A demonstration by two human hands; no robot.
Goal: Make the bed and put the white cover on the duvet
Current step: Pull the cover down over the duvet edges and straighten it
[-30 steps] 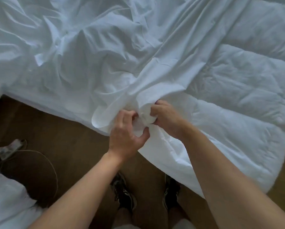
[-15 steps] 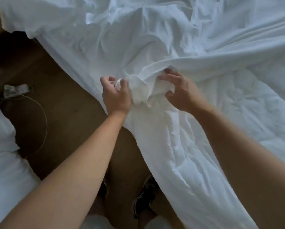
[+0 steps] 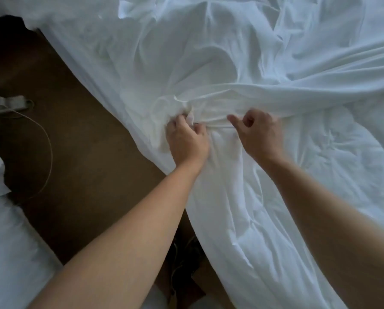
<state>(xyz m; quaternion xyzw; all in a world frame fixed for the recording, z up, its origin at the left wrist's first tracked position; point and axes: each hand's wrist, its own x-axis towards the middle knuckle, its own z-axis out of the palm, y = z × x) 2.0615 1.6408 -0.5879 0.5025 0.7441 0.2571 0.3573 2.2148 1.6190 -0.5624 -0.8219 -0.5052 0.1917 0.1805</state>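
A crumpled white cover (image 3: 208, 63) spreads across the upper half of the view. Below its bunched edge lies the quilted white duvet (image 3: 333, 157), reaching down to the lower right. My left hand (image 3: 186, 141) grips a bunched fold of the cover at its edge, fingers curled into the cloth. A short way to the right, my right hand (image 3: 256, 132) holds the same rolled edge with curled fingers, thumb stretched left along it. Both hands rest over the duvet's corner area.
Brown floor (image 3: 75, 152) lies left of the bedding. A small grey object (image 3: 6, 103) with a thin white cable (image 3: 49, 152) sits on it at far left. More white bedding (image 3: 10, 241) fills the lower left corner. A dark shoe (image 3: 186, 253) shows between my arms.
The view has swung so the floor is at left. My hands have spread apart along the cover's edge, and the edge is pulled further over the duvet.
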